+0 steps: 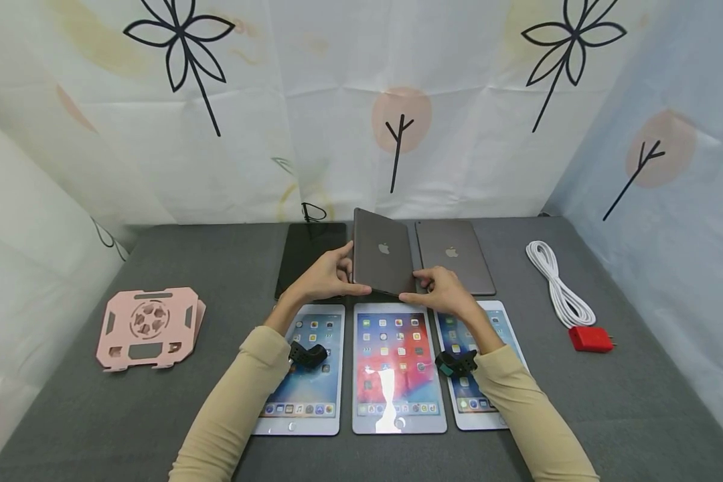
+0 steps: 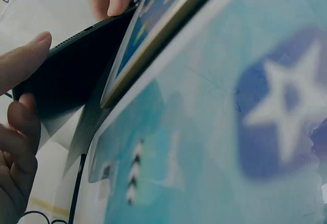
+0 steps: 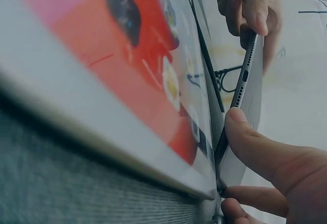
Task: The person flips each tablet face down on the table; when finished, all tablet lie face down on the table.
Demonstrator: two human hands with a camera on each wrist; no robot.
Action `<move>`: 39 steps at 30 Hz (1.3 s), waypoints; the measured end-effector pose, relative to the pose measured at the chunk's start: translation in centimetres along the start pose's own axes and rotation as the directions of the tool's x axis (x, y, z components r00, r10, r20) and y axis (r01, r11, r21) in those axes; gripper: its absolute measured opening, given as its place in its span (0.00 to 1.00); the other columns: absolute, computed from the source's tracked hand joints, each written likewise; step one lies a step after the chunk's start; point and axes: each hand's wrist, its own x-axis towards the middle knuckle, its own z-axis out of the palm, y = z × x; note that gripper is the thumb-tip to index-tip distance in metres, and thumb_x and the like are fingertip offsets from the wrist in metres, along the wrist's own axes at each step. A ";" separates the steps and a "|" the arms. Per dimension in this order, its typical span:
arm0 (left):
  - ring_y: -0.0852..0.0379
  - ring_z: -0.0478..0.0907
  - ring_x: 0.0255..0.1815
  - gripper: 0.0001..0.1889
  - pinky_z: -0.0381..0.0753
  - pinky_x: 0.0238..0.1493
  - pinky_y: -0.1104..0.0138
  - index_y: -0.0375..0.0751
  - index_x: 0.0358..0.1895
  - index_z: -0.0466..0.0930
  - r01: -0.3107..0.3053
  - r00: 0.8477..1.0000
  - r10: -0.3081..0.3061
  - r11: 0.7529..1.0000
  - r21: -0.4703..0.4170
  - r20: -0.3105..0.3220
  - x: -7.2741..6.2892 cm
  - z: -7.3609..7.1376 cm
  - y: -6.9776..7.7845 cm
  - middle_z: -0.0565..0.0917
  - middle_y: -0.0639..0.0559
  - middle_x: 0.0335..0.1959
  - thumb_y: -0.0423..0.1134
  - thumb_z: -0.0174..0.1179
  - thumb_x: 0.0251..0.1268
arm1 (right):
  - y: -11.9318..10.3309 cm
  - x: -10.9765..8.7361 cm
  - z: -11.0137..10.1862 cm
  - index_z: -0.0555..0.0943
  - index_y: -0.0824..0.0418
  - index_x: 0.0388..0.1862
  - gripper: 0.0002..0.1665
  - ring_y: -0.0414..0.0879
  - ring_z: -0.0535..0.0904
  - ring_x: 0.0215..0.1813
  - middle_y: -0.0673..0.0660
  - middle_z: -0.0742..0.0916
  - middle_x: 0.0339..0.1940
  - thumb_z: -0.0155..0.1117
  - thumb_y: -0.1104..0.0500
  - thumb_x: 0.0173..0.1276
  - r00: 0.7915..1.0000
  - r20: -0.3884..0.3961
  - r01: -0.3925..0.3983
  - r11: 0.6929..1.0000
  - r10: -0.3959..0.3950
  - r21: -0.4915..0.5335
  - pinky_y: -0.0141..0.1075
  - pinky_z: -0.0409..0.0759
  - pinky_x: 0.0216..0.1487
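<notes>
Left hand [image 1: 331, 273], right hand [image 1: 441, 290]: fingers pinch tilted gray tablet [image 1: 382, 251] near lower corners, centre of frame. Probably stiff, slick, light, fragile; best held by edges.

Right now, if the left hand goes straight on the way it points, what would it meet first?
The raised grey tablet, which the left hand holds; beyond it, perhaps the patterned curtain, though depth is unclear.

Head view: beige-fabric-sleeved left arm [image 1: 231, 395] angled toward one o'clock; beige-fabric-sleeved right arm [image 1: 525, 405] toward eleven. Bare left hand [image 1: 328, 274] pinching, left thumb [image 1: 356, 289] toward three; bare right hand [image 1: 447, 289] pinching, right thumb [image 1: 412, 298] toward nine.
</notes>
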 end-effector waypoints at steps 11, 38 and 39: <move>0.61 0.68 0.19 0.60 0.71 0.30 0.70 0.34 0.83 0.41 0.058 0.998 -0.059 0.993 0.100 0.006 0.5 0.8 -0.7 0.77 0.55 0.22 0.43 0.77 0.57 | 0.4 0.0 -0.3 0.73 0.74 0.70 0.42 0.47 0.70 0.37 0.60 0.79 0.38 0.76 0.52 0.65 0.999 -0.037 -0.025 0.999 0.026 0.026 0.38 0.71 0.42; 0.65 0.55 0.12 0.62 0.58 0.20 0.70 0.27 0.81 0.47 0.194 0.980 -0.200 0.929 0.315 -0.013 1.9 1.5 -0.7 0.64 0.60 0.09 0.54 0.78 0.53 | 0.5 0.2 0.3 0.72 0.77 0.70 0.43 0.44 0.66 0.29 0.58 0.78 0.31 0.77 0.54 0.63 0.995 -0.100 -0.004 1.000 0.004 0.001 0.36 0.69 0.38; 0.65 0.54 0.11 0.62 0.58 0.20 0.70 0.27 0.81 0.47 0.195 0.979 -0.202 0.927 0.320 -0.012 1.9 1.5 -0.7 0.63 0.60 0.08 0.54 0.77 0.53 | 0.5 0.2 0.3 0.72 0.77 0.70 0.43 0.44 0.66 0.29 0.58 0.78 0.31 0.77 0.54 0.63 0.995 -0.101 -0.001 1.000 0.001 -0.001 0.36 0.69 0.37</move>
